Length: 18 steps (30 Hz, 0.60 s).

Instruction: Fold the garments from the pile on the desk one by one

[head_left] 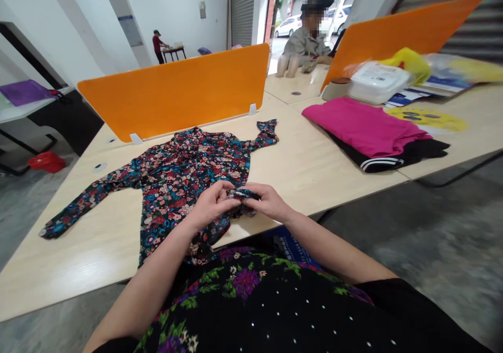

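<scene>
shirt (196,164) is blk w/ multicol floral print, mostly flat, both hands (212,203) pinched closed on bunched part (242,211).

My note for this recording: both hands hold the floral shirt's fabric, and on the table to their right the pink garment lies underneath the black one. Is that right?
One thing is wrong: the head view shows the pink garment lying on top of the black garment. The left hand and right hand do hold the floral shirt.

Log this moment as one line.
left hand: gripping shirt | right hand: gripping shirt | shirt: mostly on table, sleeves out | pink cloth: atop black cloth
</scene>
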### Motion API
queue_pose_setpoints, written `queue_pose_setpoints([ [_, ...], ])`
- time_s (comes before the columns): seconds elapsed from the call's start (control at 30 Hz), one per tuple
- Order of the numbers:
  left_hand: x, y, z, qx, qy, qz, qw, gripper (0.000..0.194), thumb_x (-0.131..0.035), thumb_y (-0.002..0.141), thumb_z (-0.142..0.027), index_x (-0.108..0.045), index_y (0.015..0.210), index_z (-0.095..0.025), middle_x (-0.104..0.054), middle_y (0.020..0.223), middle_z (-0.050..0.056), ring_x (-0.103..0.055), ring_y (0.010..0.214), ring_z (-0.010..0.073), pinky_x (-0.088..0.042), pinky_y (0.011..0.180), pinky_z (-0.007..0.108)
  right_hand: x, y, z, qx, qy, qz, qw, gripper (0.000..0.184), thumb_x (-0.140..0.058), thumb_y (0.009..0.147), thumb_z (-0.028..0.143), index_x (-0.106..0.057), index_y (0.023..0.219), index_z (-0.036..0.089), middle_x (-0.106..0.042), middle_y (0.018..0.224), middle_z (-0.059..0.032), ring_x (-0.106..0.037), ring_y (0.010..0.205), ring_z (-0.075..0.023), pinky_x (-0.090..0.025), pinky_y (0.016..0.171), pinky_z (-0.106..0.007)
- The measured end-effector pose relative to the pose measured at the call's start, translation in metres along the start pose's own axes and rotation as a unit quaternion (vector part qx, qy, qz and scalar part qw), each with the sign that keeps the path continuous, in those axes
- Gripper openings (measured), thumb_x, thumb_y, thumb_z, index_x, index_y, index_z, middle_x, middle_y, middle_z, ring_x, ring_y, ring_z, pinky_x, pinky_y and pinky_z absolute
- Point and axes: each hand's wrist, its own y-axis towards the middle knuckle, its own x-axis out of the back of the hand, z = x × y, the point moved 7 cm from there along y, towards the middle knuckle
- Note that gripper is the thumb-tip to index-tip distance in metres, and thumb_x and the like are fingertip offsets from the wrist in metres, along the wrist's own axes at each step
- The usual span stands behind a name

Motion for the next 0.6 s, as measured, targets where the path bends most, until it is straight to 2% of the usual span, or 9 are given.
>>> queue_pose_setpoints([
  [0.1, -0.013, -0.002, 0.005, -0.009, 0.060, 0.113, 0.992, 0.034, -0.061, 0.076, -0.037, -0.060, 0.104, -0.020, -0.037, 0.062, -0.007, -0.036, 0.058, 0.0101, -0.030, 0.056, 0.022, 0.003, 0.000, 0.010, 0.038, -0.014, 0.023, 0.999, 0.024, -0.056, 0.082, 0.022, -0.073, 0.099, 0.020, -0.064, 0.084, -0.0030, -0.059, 0.080, -0.0162, -0.047, 0.075, -0.029],
  [0.17, -0.018, -0.003, 0.009, -0.011, 0.086, 0.148, 0.985, 0.023, -0.056, 0.077, -0.035, -0.063, 0.094, -0.020, -0.043, 0.064, -0.006, -0.040, 0.060, 0.0106, -0.033, 0.059, 0.022, 0.001, -0.001, 0.015, 0.059, -0.020, 0.051, 0.997, 0.024, -0.055, 0.083, 0.021, -0.073, 0.099, 0.021, -0.061, 0.078, -0.0020, -0.058, 0.077, -0.0154, -0.046, 0.073, -0.029],
  [0.23, -0.013, -0.004, 0.005, -0.033, 0.116, 0.122, 0.985, 0.014, -0.054, 0.076, -0.031, -0.060, 0.080, -0.020, -0.048, 0.069, -0.004, -0.045, 0.064, 0.0120, -0.038, 0.063, 0.024, 0.001, -0.002, 0.017, 0.068, -0.022, 0.059, 0.996, 0.024, -0.054, 0.085, 0.022, -0.073, 0.100, 0.021, -0.060, 0.079, -0.0021, -0.058, 0.077, -0.0155, -0.046, 0.074, -0.030],
  [0.3, -0.002, -0.006, -0.007, -0.081, 0.138, 0.061, 0.985, 0.008, -0.053, 0.076, -0.027, -0.055, 0.072, -0.021, -0.056, 0.081, 0.000, -0.052, 0.078, 0.0151, -0.043, 0.074, 0.027, 0.001, -0.002, 0.014, 0.066, -0.025, 0.051, 0.996, 0.022, -0.056, 0.086, 0.025, -0.071, 0.102, 0.021, -0.062, 0.084, -0.0028, -0.058, 0.080, -0.0163, -0.046, 0.075, -0.030],
  [0.4, 0.010, -0.013, -0.026, -0.136, 0.129, 0.015, 0.982, 0.004, -0.048, 0.077, -0.022, -0.050, 0.074, -0.022, -0.061, 0.101, 0.006, -0.053, 0.101, 0.0190, -0.041, 0.092, 0.033, -0.002, -0.002, 0.005, 0.064, -0.077, 0.049, 0.994, 0.024, -0.061, 0.082, 0.023, -0.069, 0.104, 0.021, -0.062, 0.085, -0.0029, -0.058, 0.081, -0.0175, -0.046, 0.074, -0.030],
  [0.43, 0.012, -0.014, -0.029, -0.133, 0.124, 0.011, 0.983, 0.004, -0.046, 0.078, -0.021, -0.049, 0.075, -0.022, -0.061, 0.098, 0.005, -0.053, 0.100, 0.0186, -0.042, 0.091, 0.033, -0.003, -0.002, 0.001, 0.062, -0.120, 0.045, 0.990, 0.025, -0.061, 0.080, 0.018, -0.068, 0.104, 0.021, -0.061, 0.084, -0.0030, -0.057, 0.080, -0.0179, -0.045, 0.072, -0.030],
  [0.5, 0.017, -0.015, -0.029, -0.108, 0.122, 0.002, 0.987, 0.005, -0.042, 0.080, -0.022, -0.046, 0.077, -0.022, -0.057, 0.084, 0.001, -0.052, 0.084, 0.0153, -0.043, 0.079, 0.029, 0.000, -0.002, -0.009, 0.051, -0.225, 0.015, 0.973, 0.029, -0.057, 0.074, 0.008, -0.068, 0.098, 0.020, -0.058, 0.083, -0.0038, -0.055, 0.079, -0.0192, -0.043, 0.071, -0.030],
  [0.6, 0.024, -0.017, -0.025, -0.092, 0.135, -0.026, 0.986, 0.007, -0.040, 0.083, -0.024, -0.041, 0.077, -0.022, -0.044, 0.073, -0.004, -0.040, 0.067, 0.0115, -0.037, 0.064, 0.024, 0.021, -0.004, -0.018, 0.010, -0.340, -0.093, 0.936, 0.030, -0.050, 0.067, 0.002, -0.066, 0.087, 0.019, -0.055, 0.085, -0.0064, -0.053, 0.078, -0.0213, -0.042, 0.070, -0.032],
])
